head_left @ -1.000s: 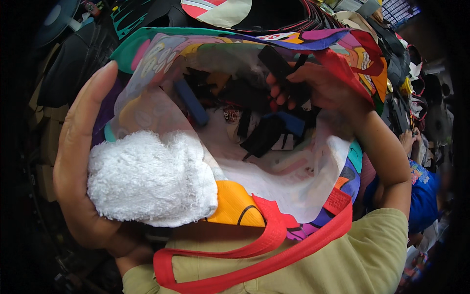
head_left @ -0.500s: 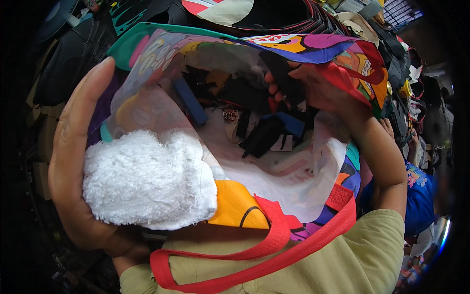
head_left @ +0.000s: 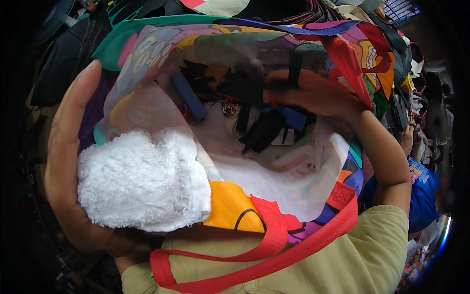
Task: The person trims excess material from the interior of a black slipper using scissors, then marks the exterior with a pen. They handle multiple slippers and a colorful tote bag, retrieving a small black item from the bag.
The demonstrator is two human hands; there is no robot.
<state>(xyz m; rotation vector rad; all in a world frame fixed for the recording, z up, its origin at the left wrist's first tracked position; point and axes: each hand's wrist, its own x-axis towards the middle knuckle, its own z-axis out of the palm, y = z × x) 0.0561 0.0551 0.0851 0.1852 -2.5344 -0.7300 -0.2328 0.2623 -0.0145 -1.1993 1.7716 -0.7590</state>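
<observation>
A large colourful cartoon-print bag (head_left: 313,188) with red handles (head_left: 313,235) gapes in front of me, its pale lining showing. At its left side, my left hand (head_left: 66,161) bears a folded white terry cloth (head_left: 144,183) against the rim. One digit points up; the others are hidden behind the cloth. My right hand (head_left: 313,93) reaches inside from the right, blurred, fingers pointing left. A black strap (head_left: 294,68) crosses it, but whether it is gripped is unclear. Below it lie a black strip piece (head_left: 264,130), a blue block (head_left: 292,117) and another long blue block (head_left: 188,97).
Dark padded pieces (head_left: 68,63) are stacked beyond the bag on the left, and a red-and-white item (head_left: 220,6) lies behind it. At the far right, a person in blue (head_left: 423,196) works with hands (head_left: 409,139) among piled goods.
My right hand has turned flatter and shifted within the bag, and the black strap has swung more upright. The bag's far rim has flattened. My left hand and the cloth have drifted slightly left.
</observation>
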